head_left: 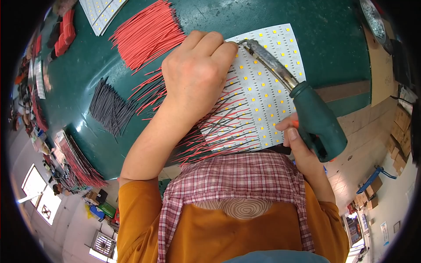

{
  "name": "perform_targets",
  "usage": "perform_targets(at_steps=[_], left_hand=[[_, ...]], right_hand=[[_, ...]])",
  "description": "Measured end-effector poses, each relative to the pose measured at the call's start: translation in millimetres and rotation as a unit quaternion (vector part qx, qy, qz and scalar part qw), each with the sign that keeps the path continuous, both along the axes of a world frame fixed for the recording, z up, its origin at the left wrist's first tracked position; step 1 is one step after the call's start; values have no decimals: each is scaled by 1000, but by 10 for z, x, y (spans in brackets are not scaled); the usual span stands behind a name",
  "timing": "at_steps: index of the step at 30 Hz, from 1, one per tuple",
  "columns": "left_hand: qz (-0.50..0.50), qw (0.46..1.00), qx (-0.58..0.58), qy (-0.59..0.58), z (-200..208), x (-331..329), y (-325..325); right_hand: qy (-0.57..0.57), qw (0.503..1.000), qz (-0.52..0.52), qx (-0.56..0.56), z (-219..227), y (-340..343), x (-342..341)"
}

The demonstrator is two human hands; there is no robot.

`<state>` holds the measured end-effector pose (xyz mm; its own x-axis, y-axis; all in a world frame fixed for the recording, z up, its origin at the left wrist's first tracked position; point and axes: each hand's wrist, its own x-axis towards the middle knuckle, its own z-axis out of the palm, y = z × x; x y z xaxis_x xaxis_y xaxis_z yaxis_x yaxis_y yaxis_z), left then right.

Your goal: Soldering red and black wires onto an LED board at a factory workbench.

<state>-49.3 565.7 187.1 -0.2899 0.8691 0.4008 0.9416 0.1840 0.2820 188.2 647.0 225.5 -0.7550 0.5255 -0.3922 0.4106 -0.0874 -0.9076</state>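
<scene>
My left hand (197,72) is closed over the upper left part of a white LED board (267,87) dotted with yellow squares. Its fingertips are bent down out of sight, so what they pinch is hidden. My right hand (302,149) grips a soldering iron (320,118) with a dark green handle. The iron's metal tip reaches the board's upper edge, right by my left fingers. Red and black wires (228,118) stick out in rows along the board's left side, passing below my left hand and wrist.
On the green table (324,39) lie a pile of red wires (147,33) and a pile of black wires (112,107). More white boards (101,13) sit at the far left, and a wired stack (76,160) at the left edge. A metal bowl (372,19) stands far right.
</scene>
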Motion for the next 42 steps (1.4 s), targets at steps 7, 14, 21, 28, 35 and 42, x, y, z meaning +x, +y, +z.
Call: perform_targets(at_steps=[7,14,21,28,35,42], left_hand=[[3,1000,-5,5,22,5,4],[-2,1000,-1,16,-30,-12,0],[-13,999,-14,29,-26,-13,7],[34,999,5,10,187,-204,-270],[117,991,60,-2,371,-169,-403],[78,994,78,2,399,-81,-312]], right_hand=[[55,997,-27,42,-39,-39,3],[43,998,-53,-9,-28,-46,29],[40,996,-68,-36,-15,-64,35],[36,997,-55,-27,-22,-46,161],[43,999,-28,-1,-29,-55,269],[41,999,-26,-14,-16,-63,243]])
